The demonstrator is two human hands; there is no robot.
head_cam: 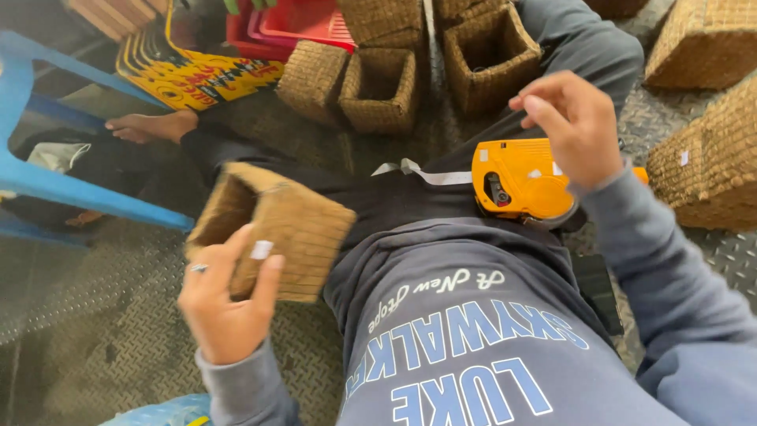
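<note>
Gripping a small square woven basket (272, 229) in our left hand (225, 304), we have the thumb and fingers pressed around its near side, with a small white sticker (261, 249) sitting on the weave just beside the thumb tip. We judge this basket already tagged. Our right hand (576, 126) hovers just above the orange label gun (520, 183) lying on our lap, fingers curled and loosely bunched, not closed on it; whether the fingertips pinch anything we cannot tell. A white strip of backing tape (422, 172) trails from the gun toward the left-hand fingers.

Beyond the fingers of both hands we count three open baskets (378, 87) standing together near our leg, and three more baskets (710, 150) out past the right hand, one of them showing a sticker. So one gun, one basket in hand, at least six around us; most show no sticker, though hidden sides could carry one.
</note>
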